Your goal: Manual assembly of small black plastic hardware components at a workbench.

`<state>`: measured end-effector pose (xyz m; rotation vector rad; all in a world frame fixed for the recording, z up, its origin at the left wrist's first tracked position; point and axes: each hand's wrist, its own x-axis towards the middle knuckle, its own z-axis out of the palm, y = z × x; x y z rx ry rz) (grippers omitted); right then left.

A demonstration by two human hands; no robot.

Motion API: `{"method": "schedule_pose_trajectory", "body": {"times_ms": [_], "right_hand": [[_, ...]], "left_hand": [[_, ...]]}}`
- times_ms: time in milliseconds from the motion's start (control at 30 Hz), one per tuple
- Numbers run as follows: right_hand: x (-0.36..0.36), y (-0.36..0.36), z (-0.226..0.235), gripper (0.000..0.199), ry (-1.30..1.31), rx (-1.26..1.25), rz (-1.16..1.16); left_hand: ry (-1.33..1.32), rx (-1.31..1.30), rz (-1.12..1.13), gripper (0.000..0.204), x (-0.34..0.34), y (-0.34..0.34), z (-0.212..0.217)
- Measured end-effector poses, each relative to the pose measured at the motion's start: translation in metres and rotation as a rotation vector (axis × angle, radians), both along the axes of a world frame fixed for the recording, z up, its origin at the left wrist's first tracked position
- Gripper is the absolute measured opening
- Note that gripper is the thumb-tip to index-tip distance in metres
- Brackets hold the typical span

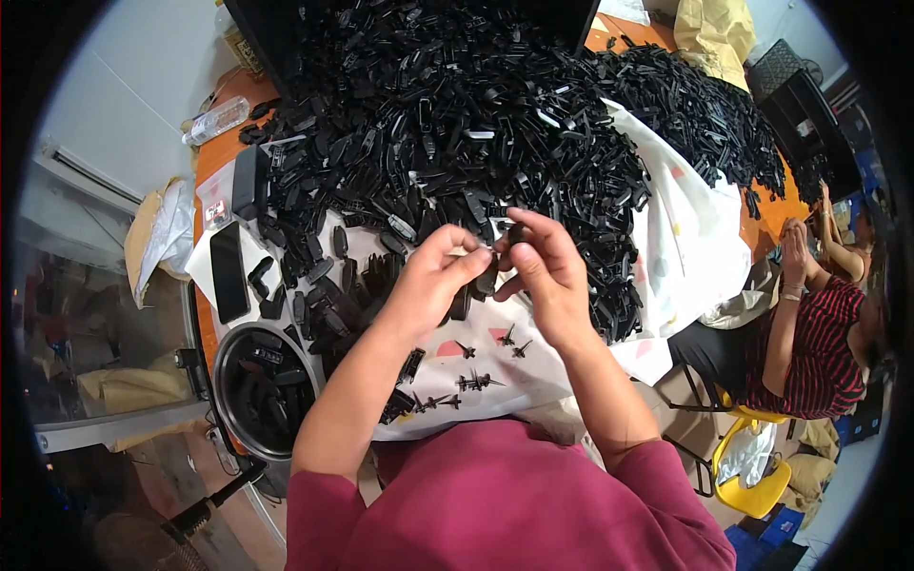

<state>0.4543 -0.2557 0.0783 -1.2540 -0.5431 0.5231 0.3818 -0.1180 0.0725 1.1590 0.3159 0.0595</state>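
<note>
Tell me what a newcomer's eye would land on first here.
First, the huge heap of small black plastic parts covering the table's far half. Then the left hand and right hand, meeting at centre over the white cloth, pinching one black piece. At lower left, a round metal bowl holds more parts.

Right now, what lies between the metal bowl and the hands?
Head view: loose black plastic parts on the white cloth lie between the metal bowl and the left hand.

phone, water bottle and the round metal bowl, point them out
phone (228, 271), head view, middle of its dark screen
water bottle (217, 121), head view, middle of its clear body
round metal bowl (221, 364), head view, left rim
</note>
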Motion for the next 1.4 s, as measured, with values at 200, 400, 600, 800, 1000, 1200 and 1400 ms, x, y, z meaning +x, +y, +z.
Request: {"method": "schedule_pose_trajectory", "body": {"times_ms": [200, 400, 600, 800, 1000, 1200, 1400], "right_hand": [[-0.007, 0.004, 0.002, 0.041, 0.157, 0.085, -0.016], [-0.017, 0.010, 0.001, 0.036, 0.077, -0.042, 0.008], [-0.020, 0.006, 0.009, 0.031, 0.298, 0.408, -0.016], [-0.030, -0.015, 0.009, 0.028, -0.273, -0.044, -0.014], [-0.026, -0.026, 0.019, 0.035, -0.881, -0.180, -0.149], [-0.018, -0.034, 0.021, 0.037, -1.002, -0.259, -0.027], [-0.038, -0.028, 0.005, 0.042, -1.004, -0.344, -0.125]], "left_hand": [[-0.050, 0.179, -0.095, 0.025, -0.039, 0.004, 0.013], [-0.116, 1.059, 0.222, 0.026, -0.042, -0.004, 0.010], [-0.260, 0.461, 0.240, 0.019, -0.052, -0.003, -0.009], [-0.215, 0.178, 0.303, 0.035, -0.051, -0.019, 0.004], [-0.177, 0.083, 0.250, 0.030, -0.055, -0.027, 0.005], [-0.263, 0.668, 0.266, 0.025, -0.057, -0.017, 0.009], [0.010, -0.095, 0.263, 0.031, -0.062, -0.037, -0.021]]}}
